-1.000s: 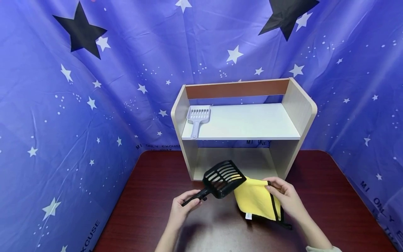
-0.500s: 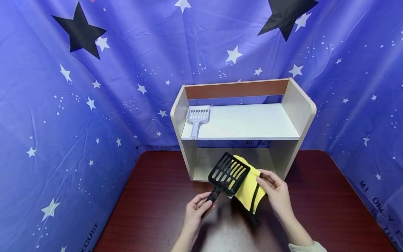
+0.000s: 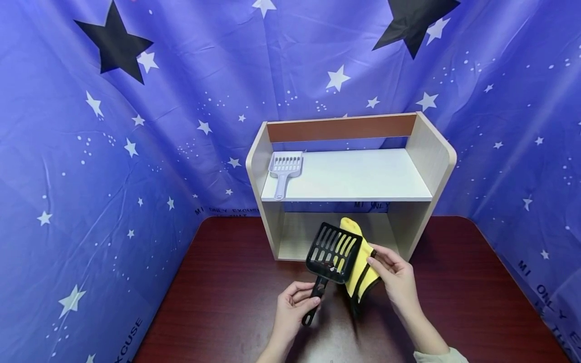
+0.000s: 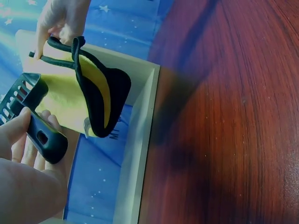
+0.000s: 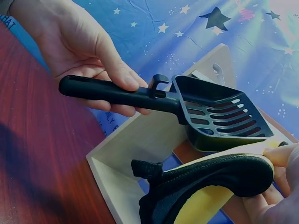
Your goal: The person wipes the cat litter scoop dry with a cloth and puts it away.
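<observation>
My left hand (image 3: 292, 308) grips the handle of a black slotted litter scoop (image 3: 333, 275), its thumb on top of the handle in the right wrist view. The scoop's head tilts up and away, above the table. Beside and behind it, my right hand (image 3: 396, 277) pinches a yellow cloth (image 3: 360, 266) with black edging, which bunches along the scoop's right side. Yellow shows through some slots. In the left wrist view the cloth (image 4: 60, 100) hangs folded behind the scoop, a black loop at its top. Whether the cloth presses on the scoop's underside is hard to tell.
A two-level shelf unit (image 3: 347, 174) stands at the back of the dark red table (image 3: 218, 282). On its upper board, at the left, lies a pale litter scoop (image 3: 282, 185). A blue star-patterned curtain (image 3: 181, 126) surrounds the table.
The black scoop has moved right and turned more upright in my left hand. My right hand has shifted left and up with the cloth, which now bunches behind the scoop's right side.
</observation>
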Available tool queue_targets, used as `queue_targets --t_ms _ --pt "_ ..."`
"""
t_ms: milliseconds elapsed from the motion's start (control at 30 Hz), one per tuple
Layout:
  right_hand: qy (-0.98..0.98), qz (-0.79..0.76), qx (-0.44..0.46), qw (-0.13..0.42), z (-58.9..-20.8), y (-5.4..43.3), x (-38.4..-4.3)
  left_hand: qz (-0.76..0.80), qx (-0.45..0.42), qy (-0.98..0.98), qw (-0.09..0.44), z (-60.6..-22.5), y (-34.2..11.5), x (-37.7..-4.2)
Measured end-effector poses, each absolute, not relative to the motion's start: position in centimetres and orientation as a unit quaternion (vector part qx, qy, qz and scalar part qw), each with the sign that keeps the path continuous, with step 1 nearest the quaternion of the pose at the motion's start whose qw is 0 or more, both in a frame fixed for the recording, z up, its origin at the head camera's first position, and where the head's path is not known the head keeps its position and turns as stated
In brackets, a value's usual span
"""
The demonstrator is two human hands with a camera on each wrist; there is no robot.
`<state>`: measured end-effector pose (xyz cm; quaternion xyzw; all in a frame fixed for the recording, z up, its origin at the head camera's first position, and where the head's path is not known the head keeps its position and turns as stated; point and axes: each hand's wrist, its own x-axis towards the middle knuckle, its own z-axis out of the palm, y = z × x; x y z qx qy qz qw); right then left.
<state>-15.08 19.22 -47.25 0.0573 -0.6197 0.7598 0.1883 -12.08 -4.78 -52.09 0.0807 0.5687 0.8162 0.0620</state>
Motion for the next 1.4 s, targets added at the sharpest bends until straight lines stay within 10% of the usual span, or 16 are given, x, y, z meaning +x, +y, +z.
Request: queue_targets --t_ms 1400 --pt "-0.715 0.675 0.107 0.148 -50.2 16.4 -13.9 0.818 0.013 0.575 -0.012 -51.4 -3.9 -13.0"
